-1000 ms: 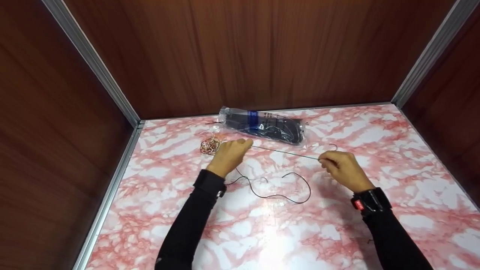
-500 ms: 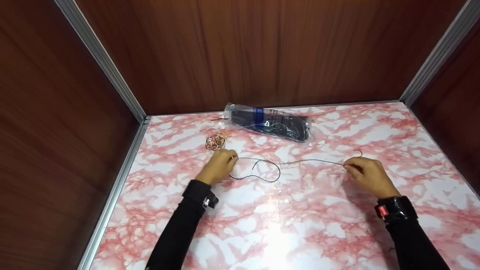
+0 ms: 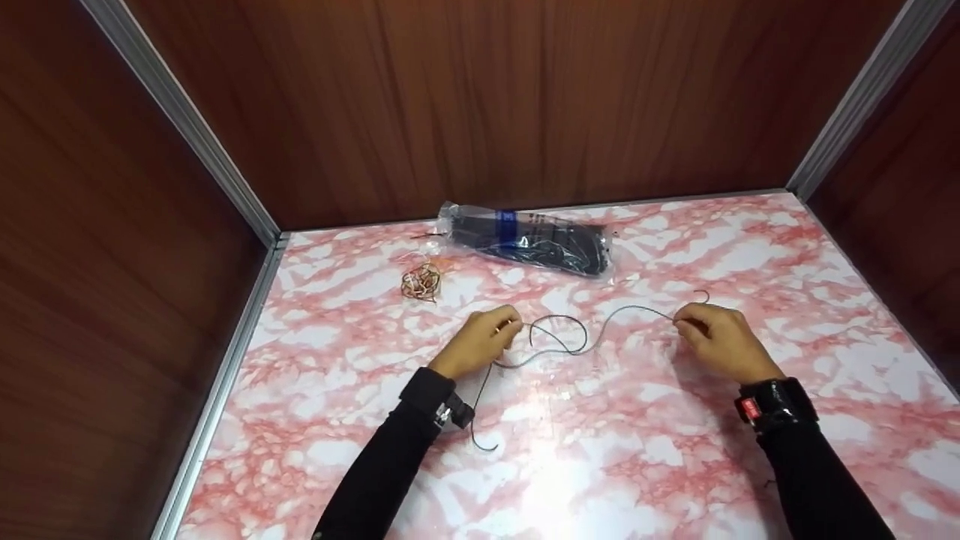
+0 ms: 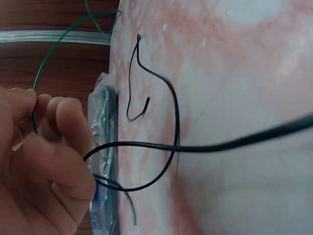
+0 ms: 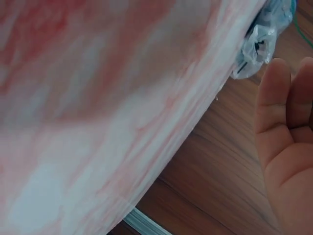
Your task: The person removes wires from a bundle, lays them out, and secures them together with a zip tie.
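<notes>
My left hand (image 3: 480, 341) is just above the middle of the table with its fingers curled. In the left wrist view it pinches a thin green wire (image 4: 49, 54), and a black wire (image 4: 146, 145) comes out between its lower fingers. The black wire loops over the table beside the hand, and one tail (image 3: 475, 412) hangs towards the near side. My right hand (image 3: 724, 341) pinches the green wire near its far end, and a short hooked tip (image 3: 703, 294) sticks out beyond it. Between the hands the green wire runs slack in a curve.
Behind the hands, a clear plastic bag (image 3: 555, 247) of black items with a blue label lies by the back panel. A tangled bundle of coloured wire (image 3: 421, 283) sits left of it. Wood-look panels (image 3: 480, 105) enclose the marbled table (image 3: 360, 450) on three sides.
The green wire, stretched straight between the hands a second ago, now hangs slack. Both hands have shifted somewhat right and my left hand nearer; a black tail now points to the near side.
</notes>
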A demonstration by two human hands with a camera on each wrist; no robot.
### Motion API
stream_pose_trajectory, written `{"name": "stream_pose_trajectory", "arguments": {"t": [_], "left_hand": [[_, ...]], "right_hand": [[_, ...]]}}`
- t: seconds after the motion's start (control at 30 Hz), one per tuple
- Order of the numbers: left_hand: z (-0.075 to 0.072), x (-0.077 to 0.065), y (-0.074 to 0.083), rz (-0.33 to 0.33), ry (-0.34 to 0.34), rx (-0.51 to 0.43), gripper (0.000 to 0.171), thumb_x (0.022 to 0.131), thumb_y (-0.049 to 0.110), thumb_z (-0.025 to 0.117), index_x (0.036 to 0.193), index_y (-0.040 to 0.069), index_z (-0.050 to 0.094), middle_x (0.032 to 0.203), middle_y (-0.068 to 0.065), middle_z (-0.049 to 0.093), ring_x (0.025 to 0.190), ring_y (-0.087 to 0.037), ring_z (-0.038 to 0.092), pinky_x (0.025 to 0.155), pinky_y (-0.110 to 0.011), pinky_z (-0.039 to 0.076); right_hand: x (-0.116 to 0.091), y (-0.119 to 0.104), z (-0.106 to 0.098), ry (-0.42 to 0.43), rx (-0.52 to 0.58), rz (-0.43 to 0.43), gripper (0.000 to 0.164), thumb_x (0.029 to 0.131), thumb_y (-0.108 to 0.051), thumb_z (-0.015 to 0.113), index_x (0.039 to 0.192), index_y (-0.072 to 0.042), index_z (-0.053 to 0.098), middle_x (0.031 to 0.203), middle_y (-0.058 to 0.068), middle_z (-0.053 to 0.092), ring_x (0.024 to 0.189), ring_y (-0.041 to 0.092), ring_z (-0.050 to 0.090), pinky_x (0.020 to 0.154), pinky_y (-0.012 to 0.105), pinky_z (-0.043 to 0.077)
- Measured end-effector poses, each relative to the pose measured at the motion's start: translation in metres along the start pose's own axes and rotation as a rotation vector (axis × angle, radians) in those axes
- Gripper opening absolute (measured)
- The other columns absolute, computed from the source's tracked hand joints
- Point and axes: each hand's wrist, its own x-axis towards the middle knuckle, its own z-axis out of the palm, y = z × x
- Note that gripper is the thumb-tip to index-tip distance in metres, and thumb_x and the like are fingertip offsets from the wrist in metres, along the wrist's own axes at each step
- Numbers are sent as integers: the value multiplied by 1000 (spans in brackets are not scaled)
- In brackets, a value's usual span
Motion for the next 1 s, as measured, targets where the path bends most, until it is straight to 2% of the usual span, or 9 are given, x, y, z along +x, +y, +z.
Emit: {"name": "stream_pose_trajectory", "arguments": {"t": [0.1, 0.23, 0.27, 0.37, 0.5, 0.63, 0.7, 0.83, 1.0], "left_hand": [[-13, -6, 15, 10, 37, -99, 19, 102, 23, 51, 90, 14, 62, 67, -5, 57, 59, -24, 58, 58, -26, 47], [-14, -8, 16, -22, 19, -271, 20, 102, 17, 50, 93, 3, 62, 72, -24, 58, 70, -46, 58, 62, -39, 52], [-12, -7, 10, -28, 12, -274, 21, 102, 17, 49, 93, 4, 62, 74, -25, 58, 71, -48, 58, 63, -41, 52], [-5, -7, -7, -48, 17, -270, 22, 102, 21, 50, 94, 5, 63, 73, -23, 58, 71, -50, 56, 59, -32, 50], [-4, -13, -17, -65, 37, -263, 27, 101, 27, 52, 96, 4, 64, 70, -13, 58, 62, -39, 56, 50, -20, 41], [-6, -20, -21, -85, 42, -281, 31, 100, 33, 53, 98, 4, 64, 68, -4, 56, 48, -18, 47, 40, -21, 34], [-11, -22, -22, -92, 60, -280, 29, 100, 35, 55, 97, 8, 65, 68, 0, 55, 49, -10, 45, 42, -21, 34], [-26, -26, -27, -90, 162, -192, 20, 98, 32, 59, 94, 15, 70, 69, 4, 56, 59, -7, 50, 56, -22, 43], [-46, -33, -34, -83, 322, 153, 13, 94, 24, 65, 88, 17, 74, 67, 4, 62, 62, -10, 54, 63, -26, 46]], "right_hand": [[8, -4, 8, -48, -1, -33, 10, 93, -9, 64, 95, -16, 71, 89, 5, 73, 74, 8, 59, 67, 22, 47], [26, -15, 24, -113, 1, -97, 14, 88, -2, 66, 96, -10, 73, 90, 4, 73, 77, 12, 61, 70, 29, 51], [30, -19, 29, -136, 16, -111, 16, 87, 0, 66, 97, -10, 73, 92, 4, 73, 79, 14, 63, 72, 31, 53], [41, -32, 44, -218, 72, -162, 21, 84, 4, 66, 100, -8, 73, 104, 7, 74, 94, 21, 69, 84, 40, 56], [47, -42, 62, -322, 116, -272, 20, 85, 6, 63, 98, -7, 72, 112, 9, 73, 106, 26, 68, 93, 43, 54], [44, -40, 72, -363, 93, -369, 19, 87, 7, 62, 95, -7, 71, 103, 6, 75, 98, 21, 70, 85, 37, 57], [41, -36, 73, -356, 65, -398, 16, 88, 4, 64, 94, -8, 72, 98, 4, 75, 92, 18, 71, 80, 35, 57], [35, -29, 66, -304, -24, -409, 14, 87, 0, 67, 90, -12, 73, 89, 1, 73, 86, 15, 69, 77, 34, 56], [24, -18, 55, -263, -113, -396, 17, 83, 0, 72, 85, -16, 76, 82, -3, 68, 79, 10, 64, 75, 33, 55]]}}
